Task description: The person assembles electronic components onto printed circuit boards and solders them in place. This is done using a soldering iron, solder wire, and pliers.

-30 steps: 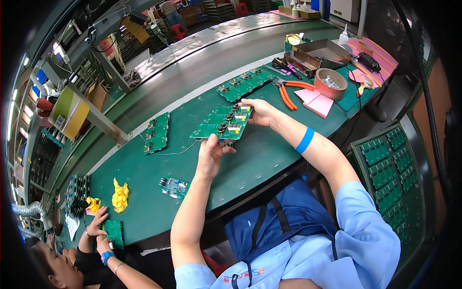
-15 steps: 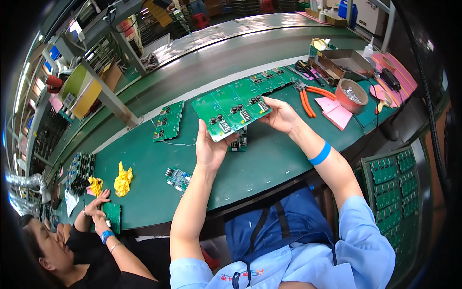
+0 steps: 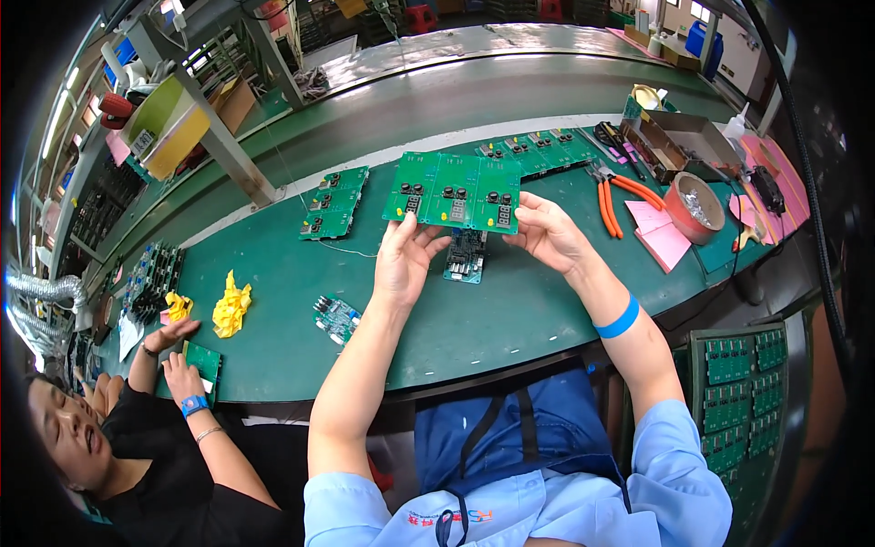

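Both the left hand [image 3: 406,262] and right hand [image 3: 552,239] pinch the green panel [image 3: 460,173]. A slack grip could tip it — onto the smaller board [image 3: 466,263]

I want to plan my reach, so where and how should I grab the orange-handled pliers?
Probably by both orange handles of the pliers, with your right hand coming from the near right side: the handles spread toward you and rightward, while the metal head points away to the left.

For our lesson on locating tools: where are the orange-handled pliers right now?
In the head view, the orange-handled pliers lie on the green bench, right of the person's right hand, just left of the pink papers.
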Demonstrator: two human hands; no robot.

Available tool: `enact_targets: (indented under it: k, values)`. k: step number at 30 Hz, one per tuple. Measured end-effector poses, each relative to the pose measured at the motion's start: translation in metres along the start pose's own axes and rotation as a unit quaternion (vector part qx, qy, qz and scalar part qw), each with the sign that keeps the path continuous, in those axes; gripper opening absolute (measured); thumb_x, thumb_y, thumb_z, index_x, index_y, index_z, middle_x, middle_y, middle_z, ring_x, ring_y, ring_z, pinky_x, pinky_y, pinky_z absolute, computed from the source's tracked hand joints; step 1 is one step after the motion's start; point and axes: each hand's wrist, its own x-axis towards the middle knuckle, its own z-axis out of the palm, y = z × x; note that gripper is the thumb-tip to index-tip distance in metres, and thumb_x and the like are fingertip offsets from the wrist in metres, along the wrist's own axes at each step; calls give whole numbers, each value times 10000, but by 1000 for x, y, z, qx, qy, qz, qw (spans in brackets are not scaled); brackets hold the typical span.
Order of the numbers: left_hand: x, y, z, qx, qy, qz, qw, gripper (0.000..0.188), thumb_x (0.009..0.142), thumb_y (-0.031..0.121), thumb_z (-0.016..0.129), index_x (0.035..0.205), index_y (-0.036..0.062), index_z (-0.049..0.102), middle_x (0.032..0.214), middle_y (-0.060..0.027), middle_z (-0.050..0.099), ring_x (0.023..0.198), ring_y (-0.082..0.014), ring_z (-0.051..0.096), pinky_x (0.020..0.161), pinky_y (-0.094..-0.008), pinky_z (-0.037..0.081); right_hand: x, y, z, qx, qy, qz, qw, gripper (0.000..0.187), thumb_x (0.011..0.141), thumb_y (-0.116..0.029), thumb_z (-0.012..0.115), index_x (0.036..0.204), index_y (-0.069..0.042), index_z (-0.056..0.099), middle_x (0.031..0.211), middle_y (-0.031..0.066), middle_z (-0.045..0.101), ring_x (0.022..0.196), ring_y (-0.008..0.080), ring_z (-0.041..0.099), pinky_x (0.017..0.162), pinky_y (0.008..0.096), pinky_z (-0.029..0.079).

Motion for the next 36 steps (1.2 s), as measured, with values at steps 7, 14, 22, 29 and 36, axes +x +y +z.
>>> enact_targets:
  k: [7,14,22,29,36]
  values:
    - [-1,-1,2,8,-3,3,1000,285,780,174,472,1032,88,371,975,-74,476,861,-207,497,702,-333,432,-1,1,0,7,0,-7,1000,292,738,-95,503,1008,-10,435,918,81,530,799,149,536,704,265,455]
    - [-12,-2,18,61,2,20,998,339,735,86,518,1035,64,360,973,-102,480,847,-222,514,662,-314,455,0,-2,-4,9,30,-14,999,265,782,-113,380,1028,-26,428,904,63,533,780,142,531,665,274,446]
    - [-17,-6,26,145,-8,26,989,380,699,58,550,1030,50,363,936,-80,494,828,-168,514,634,-279,471,2,-1,-10,-5,45,0,999,299,788,-81,317,1069,-25,401,948,66,524,825,143,522,698,315,440]
    - [-18,-8,25,180,-11,35,983,415,684,51,564,1037,53,346,929,-70,493,836,-154,507,641,-280,472,4,4,-16,-10,60,7,998,326,773,-61,310,1084,-32,404,981,63,514,844,146,516,709,315,429]
    - [-17,2,26,-61,-116,-103,986,530,744,339,485,1164,88,282,1133,-103,396,975,-229,449,783,-388,379,1,-10,-26,-7,62,-22,998,327,785,-73,316,1095,-33,409,981,61,514,844,148,511,727,319,417]
